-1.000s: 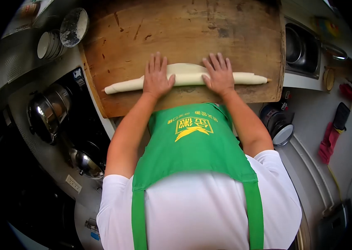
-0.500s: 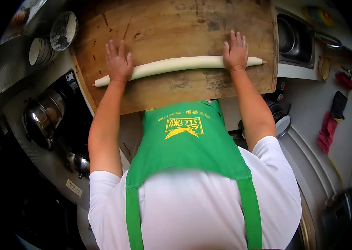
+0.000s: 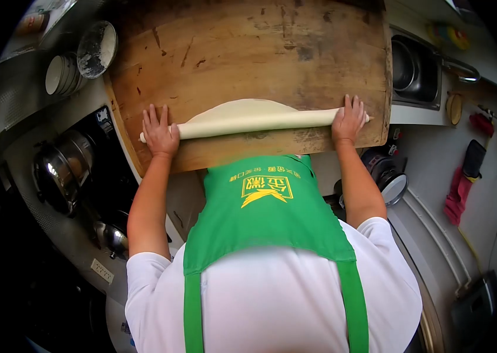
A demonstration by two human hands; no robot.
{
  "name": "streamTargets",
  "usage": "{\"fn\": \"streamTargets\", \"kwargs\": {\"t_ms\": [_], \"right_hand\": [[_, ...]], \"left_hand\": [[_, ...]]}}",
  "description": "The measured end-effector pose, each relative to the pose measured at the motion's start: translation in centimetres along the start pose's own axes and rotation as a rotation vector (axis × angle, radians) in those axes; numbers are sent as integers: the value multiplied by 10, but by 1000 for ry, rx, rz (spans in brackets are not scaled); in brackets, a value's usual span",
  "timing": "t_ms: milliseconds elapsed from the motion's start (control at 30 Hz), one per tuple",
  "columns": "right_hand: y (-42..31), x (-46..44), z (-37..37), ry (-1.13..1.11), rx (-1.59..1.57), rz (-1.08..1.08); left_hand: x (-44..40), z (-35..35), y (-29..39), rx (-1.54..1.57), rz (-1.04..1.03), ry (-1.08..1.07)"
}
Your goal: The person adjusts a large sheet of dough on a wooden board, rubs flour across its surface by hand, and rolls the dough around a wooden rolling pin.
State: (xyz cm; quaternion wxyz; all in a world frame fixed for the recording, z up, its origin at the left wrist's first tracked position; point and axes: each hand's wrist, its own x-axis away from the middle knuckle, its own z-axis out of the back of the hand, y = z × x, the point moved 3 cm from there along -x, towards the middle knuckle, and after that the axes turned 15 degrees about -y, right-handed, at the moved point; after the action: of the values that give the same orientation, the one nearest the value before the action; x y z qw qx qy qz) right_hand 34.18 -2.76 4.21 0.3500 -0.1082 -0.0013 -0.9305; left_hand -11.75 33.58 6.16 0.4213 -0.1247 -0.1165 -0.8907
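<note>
Pale dough [image 3: 254, 120] is wrapped round a long rolling pin, whose wooden tip [image 3: 371, 118] shows at the right end. A curved flap of the dough lies flat on the wooden board [image 3: 231, 65] beyond the roll. My left hand [image 3: 160, 132] rests on the roll near its left end, fingers apart and pointing away from me. Near the right end my right hand [image 3: 348, 120] lies over the roll, its fingers stretched forward.
At the upper left are a floury bowl [image 3: 97, 50] and stacked bowls [image 3: 63, 75]. A steel pot [image 3: 63, 165] stands on the left. The sink [image 3: 416, 67] lies right of the board. Below it sits a lidded pan [image 3: 393, 188].
Both hands and the roll first went away from me, then came back nearer. The hands have spread from the middle towards the roll's ends. A dough flap shows beyond the roll again.
</note>
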Motion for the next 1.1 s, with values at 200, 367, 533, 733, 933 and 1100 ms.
{"fn": "streamTargets", "kwargs": {"t_ms": [200, 367, 533, 733, 933, 1100], "right_hand": [[6, -51, 17, 1, -94, -48], [-59, -104, 64, 78, -226, 101], [-180, -68, 41, -145, -17, 405], [-170, -131, 42, 6, -179, 222], [-143, -92, 37, -8, -66, 384], [-118, -142, 50, 15, -105, 78]], "left_hand": [[-50, 21, -21, 25, 17, 72], [-111, 72, 20, -6, -153, 161], [-105, 39, 124, -45, -308, 3], [-156, 58, 118, 138, -84, 130], [-123, 42, 95, -6, -165, -2], [-157, 48, 65, 157, 11, 104]]}}
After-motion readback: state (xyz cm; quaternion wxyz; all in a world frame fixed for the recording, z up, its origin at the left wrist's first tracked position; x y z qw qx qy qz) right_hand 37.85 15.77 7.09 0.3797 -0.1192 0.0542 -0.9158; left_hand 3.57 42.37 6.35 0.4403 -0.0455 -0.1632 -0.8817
